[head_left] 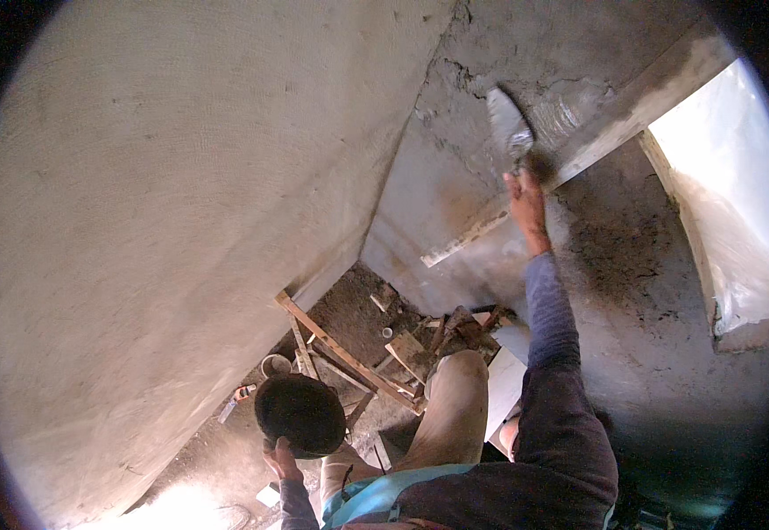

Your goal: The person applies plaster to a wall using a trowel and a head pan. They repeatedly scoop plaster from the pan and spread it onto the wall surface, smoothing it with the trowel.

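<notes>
Steel trowel (509,124) gripped tight in right hand (526,199), blade slanting up-left onto wet plaster (491,53); left hand (280,459) clutches pan (300,412).

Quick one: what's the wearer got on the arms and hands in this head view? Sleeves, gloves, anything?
Both arms wear long sleeves in a dark blue-grey knit. The right sleeve ends at the wrist; only the cuff end of the left sleeve shows near the lower edge. Both the right hand and the left hand are bare: no gloves. No watch or markings can be made out.
</notes>
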Available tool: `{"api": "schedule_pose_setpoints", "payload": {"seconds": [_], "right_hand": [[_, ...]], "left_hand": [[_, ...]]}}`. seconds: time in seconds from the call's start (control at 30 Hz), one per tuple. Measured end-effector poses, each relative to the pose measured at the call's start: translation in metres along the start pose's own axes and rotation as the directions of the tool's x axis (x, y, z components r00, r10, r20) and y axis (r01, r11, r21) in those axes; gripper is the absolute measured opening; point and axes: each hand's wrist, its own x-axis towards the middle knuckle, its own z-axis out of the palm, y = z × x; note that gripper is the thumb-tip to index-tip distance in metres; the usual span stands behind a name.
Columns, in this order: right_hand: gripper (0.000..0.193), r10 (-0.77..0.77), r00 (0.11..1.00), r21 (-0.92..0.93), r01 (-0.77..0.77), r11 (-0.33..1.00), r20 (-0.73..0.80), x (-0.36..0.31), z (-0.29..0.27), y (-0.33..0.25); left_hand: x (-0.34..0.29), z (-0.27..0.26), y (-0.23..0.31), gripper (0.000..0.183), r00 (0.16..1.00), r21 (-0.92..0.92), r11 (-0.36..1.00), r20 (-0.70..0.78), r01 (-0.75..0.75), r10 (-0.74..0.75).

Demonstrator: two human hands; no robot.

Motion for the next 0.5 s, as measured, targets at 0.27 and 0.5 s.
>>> {"api": "schedule_pose_setpoints", "payload": {"seconds": [0.27, 0.5], "right_hand": [[0.047, 0.045, 0.953, -0.243, 0.031, 0.969, 0.301, -0.049, 0.095, 0.08], [0.046, 0.216, 0.958, -0.396, -0.127, 0.91, 0.19, -0.134, 0.043, 0.063]], "left_hand": [[0.006, 0.001, -0.004, 0.025, 0.984, 0.016, 0.992, -0.121, -0.129, 0.13], [0.01, 0.008, -0.002, 0.027, 0.989, 0.058, 0.995, -0.123, -0.079, 0.085]]}}
